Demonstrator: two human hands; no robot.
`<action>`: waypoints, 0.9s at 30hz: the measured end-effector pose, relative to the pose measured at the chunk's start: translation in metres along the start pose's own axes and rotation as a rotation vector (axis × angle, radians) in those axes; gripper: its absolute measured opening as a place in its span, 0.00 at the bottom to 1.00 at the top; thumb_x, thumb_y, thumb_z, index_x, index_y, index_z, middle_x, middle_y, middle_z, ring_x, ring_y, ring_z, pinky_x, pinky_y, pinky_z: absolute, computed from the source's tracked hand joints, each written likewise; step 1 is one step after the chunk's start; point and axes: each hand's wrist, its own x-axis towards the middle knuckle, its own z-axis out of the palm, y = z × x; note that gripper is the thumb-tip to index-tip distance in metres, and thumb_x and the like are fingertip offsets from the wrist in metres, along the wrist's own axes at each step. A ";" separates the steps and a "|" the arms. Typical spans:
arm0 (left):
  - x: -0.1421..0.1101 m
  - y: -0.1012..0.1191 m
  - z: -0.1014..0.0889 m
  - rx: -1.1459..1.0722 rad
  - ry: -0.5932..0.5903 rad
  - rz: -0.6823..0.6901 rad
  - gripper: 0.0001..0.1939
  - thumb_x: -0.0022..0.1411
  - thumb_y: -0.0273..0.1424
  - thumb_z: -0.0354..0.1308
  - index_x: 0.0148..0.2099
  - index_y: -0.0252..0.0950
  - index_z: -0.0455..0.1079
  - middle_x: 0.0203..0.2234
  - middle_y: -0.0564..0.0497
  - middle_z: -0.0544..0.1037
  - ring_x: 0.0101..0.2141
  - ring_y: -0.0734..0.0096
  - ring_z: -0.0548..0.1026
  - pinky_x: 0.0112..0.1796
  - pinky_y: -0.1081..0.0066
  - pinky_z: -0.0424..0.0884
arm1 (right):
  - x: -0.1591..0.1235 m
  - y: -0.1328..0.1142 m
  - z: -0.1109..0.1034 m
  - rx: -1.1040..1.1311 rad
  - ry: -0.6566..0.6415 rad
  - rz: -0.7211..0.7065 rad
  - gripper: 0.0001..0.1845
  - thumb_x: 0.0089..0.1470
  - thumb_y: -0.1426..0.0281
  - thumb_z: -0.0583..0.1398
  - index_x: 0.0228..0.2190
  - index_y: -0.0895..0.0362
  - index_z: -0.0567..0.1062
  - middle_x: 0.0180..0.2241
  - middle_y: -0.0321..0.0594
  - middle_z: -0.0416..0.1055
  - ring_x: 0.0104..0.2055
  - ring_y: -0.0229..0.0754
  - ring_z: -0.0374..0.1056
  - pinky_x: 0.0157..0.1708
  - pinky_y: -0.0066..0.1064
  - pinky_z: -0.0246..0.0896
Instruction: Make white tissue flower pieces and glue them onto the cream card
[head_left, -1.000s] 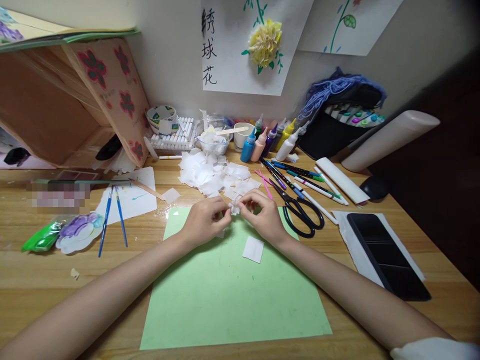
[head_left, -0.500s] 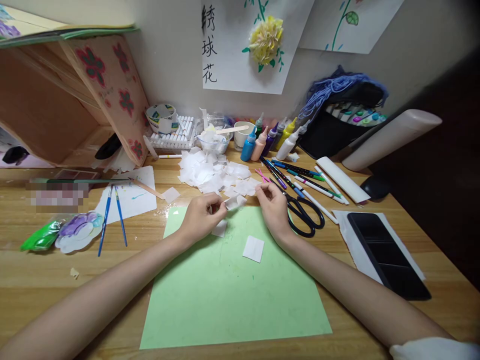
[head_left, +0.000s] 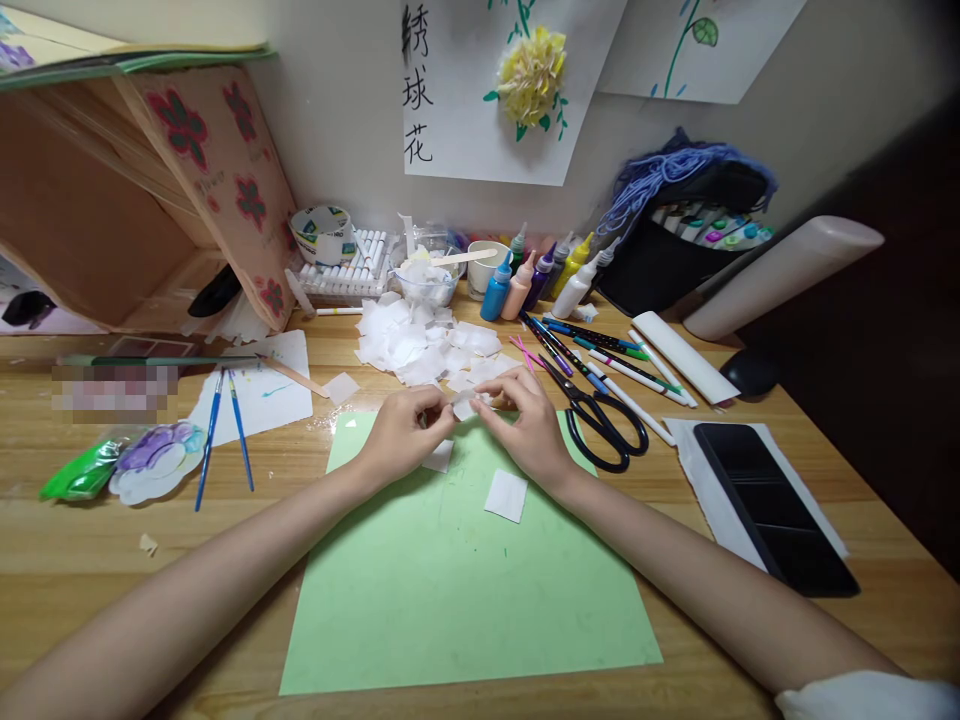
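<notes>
Between my two hands is a small piece of white tissue paper (head_left: 466,404), pinched on its left side by my left hand (head_left: 405,432). My right hand (head_left: 525,425) has its thumb and fingertips closed on the right side of the same piece. Both hands are over the far edge of a green paper sheet (head_left: 465,600). A white paper square (head_left: 506,495) lies flat on that sheet, and another white square (head_left: 439,456) is partly covered by my left hand. Just beyond my fingers spreads a heap of white paper pieces (head_left: 409,340).
Black-handled scissors (head_left: 606,425) lie right of my right hand, near scattered pens (head_left: 622,345). Paint bottles (head_left: 517,290) stand behind the heap. To the left are thin brushes (head_left: 210,440) and a palette (head_left: 161,465); a black case (head_left: 772,510) lies far right.
My right hand has moved left, from beside the heap to the paper piece in my left hand, and now grips it too. My left hand stays in place.
</notes>
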 end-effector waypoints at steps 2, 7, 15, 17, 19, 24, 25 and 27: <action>0.000 0.000 0.000 0.016 -0.008 -0.001 0.12 0.56 0.29 0.50 0.21 0.34 0.60 0.16 0.57 0.62 0.20 0.79 0.58 0.24 0.75 0.54 | 0.001 0.002 0.000 -0.003 -0.003 0.005 0.03 0.53 0.70 0.59 0.30 0.54 0.73 0.30 0.38 0.65 0.33 0.40 0.62 0.33 0.33 0.60; 0.000 0.000 0.000 0.033 0.015 -0.028 0.13 0.54 0.28 0.49 0.19 0.35 0.55 0.15 0.58 0.59 0.20 0.79 0.57 0.24 0.75 0.53 | 0.003 0.007 0.000 0.072 0.031 0.063 0.06 0.54 0.69 0.58 0.26 0.56 0.73 0.28 0.37 0.66 0.29 0.38 0.61 0.30 0.31 0.58; 0.000 -0.002 0.000 0.004 0.018 -0.067 0.12 0.55 0.29 0.49 0.20 0.34 0.59 0.16 0.57 0.61 0.21 0.79 0.58 0.24 0.75 0.53 | 0.006 0.013 -0.002 0.021 0.201 0.104 0.18 0.55 0.68 0.57 0.49 0.52 0.68 0.45 0.44 0.64 0.44 0.44 0.62 0.39 0.36 0.61; 0.000 -0.002 0.000 -0.009 0.015 -0.066 0.12 0.56 0.30 0.49 0.21 0.34 0.63 0.16 0.57 0.62 0.21 0.78 0.59 0.24 0.75 0.54 | 0.003 0.007 -0.002 -0.012 0.088 -0.012 0.15 0.55 0.69 0.57 0.45 0.50 0.71 0.42 0.43 0.66 0.46 0.46 0.61 0.41 0.38 0.61; 0.000 -0.003 0.000 -0.023 0.002 -0.053 0.13 0.58 0.31 0.49 0.23 0.33 0.65 0.17 0.57 0.64 0.21 0.78 0.60 0.24 0.75 0.55 | 0.000 0.002 -0.001 -0.029 -0.052 -0.118 0.10 0.56 0.70 0.57 0.39 0.50 0.75 0.35 0.41 0.68 0.42 0.45 0.62 0.41 0.39 0.61; -0.001 0.000 -0.002 -0.065 -0.016 -0.009 0.12 0.60 0.30 0.49 0.26 0.33 0.67 0.20 0.55 0.69 0.22 0.78 0.62 0.25 0.76 0.57 | -0.005 -0.003 0.002 -0.004 -0.136 -0.196 0.12 0.57 0.73 0.55 0.39 0.52 0.77 0.32 0.41 0.69 0.39 0.44 0.62 0.39 0.39 0.60; -0.001 0.000 -0.003 -0.067 -0.019 0.003 0.11 0.60 0.29 0.49 0.27 0.33 0.68 0.21 0.55 0.70 0.22 0.78 0.62 0.25 0.76 0.57 | -0.005 -0.003 0.003 0.017 -0.135 -0.183 0.12 0.56 0.73 0.55 0.40 0.52 0.77 0.32 0.41 0.69 0.39 0.43 0.63 0.39 0.38 0.60; -0.002 0.000 -0.002 -0.058 -0.026 0.027 0.09 0.59 0.29 0.49 0.30 0.34 0.69 0.22 0.55 0.70 0.23 0.78 0.63 0.25 0.76 0.57 | -0.004 -0.002 0.002 0.073 -0.130 -0.144 0.13 0.56 0.72 0.56 0.41 0.51 0.77 0.32 0.40 0.69 0.38 0.43 0.63 0.39 0.38 0.60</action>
